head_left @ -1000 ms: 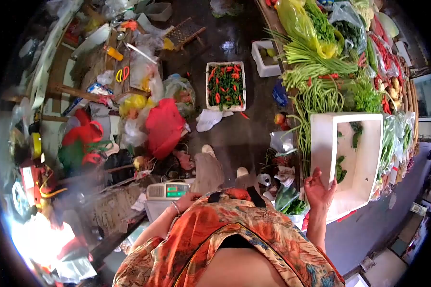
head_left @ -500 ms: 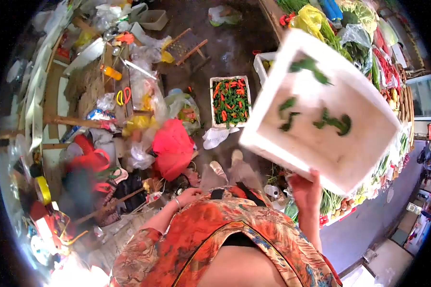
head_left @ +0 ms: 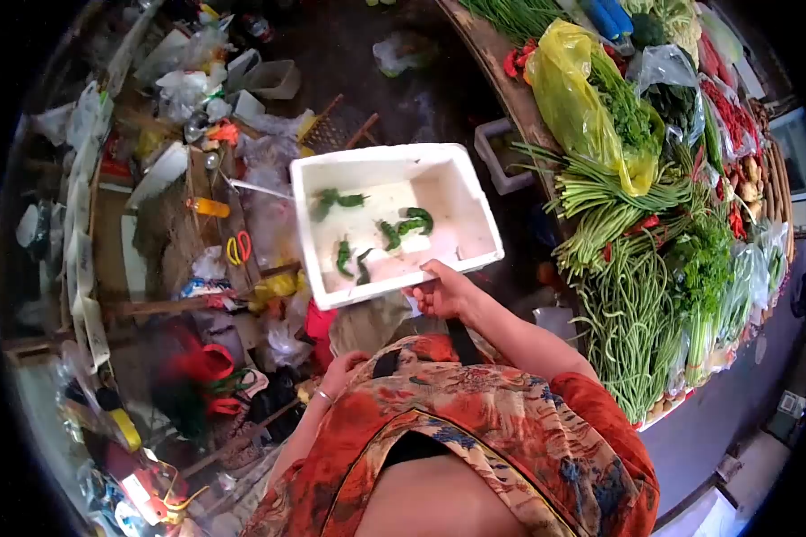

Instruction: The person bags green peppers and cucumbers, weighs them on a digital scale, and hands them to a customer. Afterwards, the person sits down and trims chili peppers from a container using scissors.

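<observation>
A white foam box [head_left: 394, 285] hangs in front of my body, its open top facing up. Several green peppers [head_left: 415, 221] lie scattered on its bottom. My right hand [head_left: 443, 291] grips the near rim toward the right corner, thumb over the edge and fingers on the outside. At my waist, to the left, my left hand [head_left: 345, 369] rests against my patterned clothing; its fingers are partly hidden, and it does not touch the box.
Long beans [head_left: 631, 322], leafy greens and a yellow bag [head_left: 569, 98] cover the stall on the right. Scissors [head_left: 239, 248], an orange bottle [head_left: 209, 207] and plastic bags lie at the left. A small white crate [head_left: 503, 161] stands beside the stall.
The box has moved left from over the stall to in front of me, carried by my right hand. It now hides the tray of red and green peppers. My left hand stays near my waist.
</observation>
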A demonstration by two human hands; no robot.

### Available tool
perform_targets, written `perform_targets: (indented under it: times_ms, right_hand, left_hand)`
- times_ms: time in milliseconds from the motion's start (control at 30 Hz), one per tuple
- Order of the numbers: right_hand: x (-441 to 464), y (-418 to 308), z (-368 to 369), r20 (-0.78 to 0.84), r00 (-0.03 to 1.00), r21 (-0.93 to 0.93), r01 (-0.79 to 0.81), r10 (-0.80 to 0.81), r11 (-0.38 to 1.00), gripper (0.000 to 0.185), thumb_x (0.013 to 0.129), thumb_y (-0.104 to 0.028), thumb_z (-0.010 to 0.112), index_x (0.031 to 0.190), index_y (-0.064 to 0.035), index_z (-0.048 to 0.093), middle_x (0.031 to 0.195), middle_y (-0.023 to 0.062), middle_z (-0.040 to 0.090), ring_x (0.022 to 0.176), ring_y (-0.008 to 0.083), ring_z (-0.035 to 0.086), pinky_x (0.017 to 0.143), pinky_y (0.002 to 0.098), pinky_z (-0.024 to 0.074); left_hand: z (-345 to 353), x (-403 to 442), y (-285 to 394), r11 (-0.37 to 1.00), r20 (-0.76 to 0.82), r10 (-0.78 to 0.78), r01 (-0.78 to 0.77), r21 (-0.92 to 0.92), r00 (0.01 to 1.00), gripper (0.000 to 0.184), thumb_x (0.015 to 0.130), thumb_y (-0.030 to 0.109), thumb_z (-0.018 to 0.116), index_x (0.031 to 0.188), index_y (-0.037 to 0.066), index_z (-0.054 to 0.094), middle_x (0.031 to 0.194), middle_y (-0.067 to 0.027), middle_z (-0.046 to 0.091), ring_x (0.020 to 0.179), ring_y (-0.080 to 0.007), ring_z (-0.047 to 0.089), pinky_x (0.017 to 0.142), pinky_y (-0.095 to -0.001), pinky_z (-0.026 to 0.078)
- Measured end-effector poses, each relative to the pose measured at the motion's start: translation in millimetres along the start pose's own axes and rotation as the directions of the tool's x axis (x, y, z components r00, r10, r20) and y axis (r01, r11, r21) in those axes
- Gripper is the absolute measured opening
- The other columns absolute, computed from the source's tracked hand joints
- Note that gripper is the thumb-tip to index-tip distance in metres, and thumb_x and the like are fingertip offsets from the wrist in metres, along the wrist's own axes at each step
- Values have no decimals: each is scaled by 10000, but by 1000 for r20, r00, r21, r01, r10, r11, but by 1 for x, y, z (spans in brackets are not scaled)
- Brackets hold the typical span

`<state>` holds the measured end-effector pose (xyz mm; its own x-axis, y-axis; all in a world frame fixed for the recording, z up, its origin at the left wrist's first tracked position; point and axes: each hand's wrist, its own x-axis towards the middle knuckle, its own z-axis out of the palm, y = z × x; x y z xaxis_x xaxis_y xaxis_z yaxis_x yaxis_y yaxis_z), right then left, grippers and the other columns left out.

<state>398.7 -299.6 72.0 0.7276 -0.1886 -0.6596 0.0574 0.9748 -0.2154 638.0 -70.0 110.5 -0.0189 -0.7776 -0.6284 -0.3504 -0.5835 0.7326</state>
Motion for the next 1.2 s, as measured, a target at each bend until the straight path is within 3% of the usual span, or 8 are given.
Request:
perform_targets:
  times_ms: [133,167,500,767,900,1033,1100,1200]
  right_hand:
    - [22,-44,-17,-97,991,194,108,-91,975,390,827,-335,545,1102,-58,564,896,126,668,645,137,609,598,295,450]
    - [16,-65,-12,-172,982,468,16,73,884,397,821,-338,550,1098,-54,564,903,125,666,651,139,610,599,297,448]
    - [131,-161,-159,-390,919,659,322,-57,679,374,837,-379,543,1035,-62,539,792,88,630,640,178,588,611,355,408]
    - [172,-248,-200,-572,812,700,558,-117,446,653,818,-660,549,993,-31,557,898,110,671,843,209,638,817,446,417]
    - [186,-270,-143,-732,677,422,540,-78,728,734,849,-566,605,1302,-13,436,1041,138,652,911,218,633,831,434,449]
    - [161,-307,-51,-837,489,-35,399,-245,916,484,909,-378,600,1264,-61,512,974,98,680,768,160,660,648,250,498]
    - [128,-326,-17,-868,266,-262,473,-420,841,349,907,-288,600,1161,-49,584,890,81,684,721,133,660,598,225,488]
    - [76,-344,7,-854,-120,-512,377,-507,772,189,877,-179,610,982,-21,611,799,51,647,627,93,590,586,213,442]
  left_hand:
    - [-27,25,13,996,15,3,-4,87,1000,214,912,109,588,1089,-13,601,954,-33,660,852,-99,601,761,-244,483]
    - [-33,31,16,998,2,13,-13,65,1000,213,917,115,586,1087,-13,602,945,-28,656,850,-92,594,761,-241,481]
    - [-128,159,22,931,112,-124,76,357,986,207,910,128,577,1082,18,611,890,-31,651,838,-82,585,751,-272,490]
    - [-274,283,27,962,344,-217,260,-85,914,208,905,135,579,1085,31,594,921,-19,610,878,-102,559,811,-252,466]
    - [-338,324,27,914,445,-349,405,-33,825,209,911,150,563,1075,20,575,924,-3,601,878,-98,546,813,-250,454]
    - [-374,355,59,934,534,-271,353,-55,801,208,904,131,550,1077,16,565,934,13,596,861,-95,532,796,-258,451]
    - [-386,369,69,973,533,-161,225,-56,831,229,901,130,565,1094,8,567,969,3,611,892,-99,551,813,-260,455]
    - [-399,386,73,803,534,-417,573,-163,736,273,909,140,569,1143,-1,569,1014,-18,625,930,-105,570,841,-262,460]
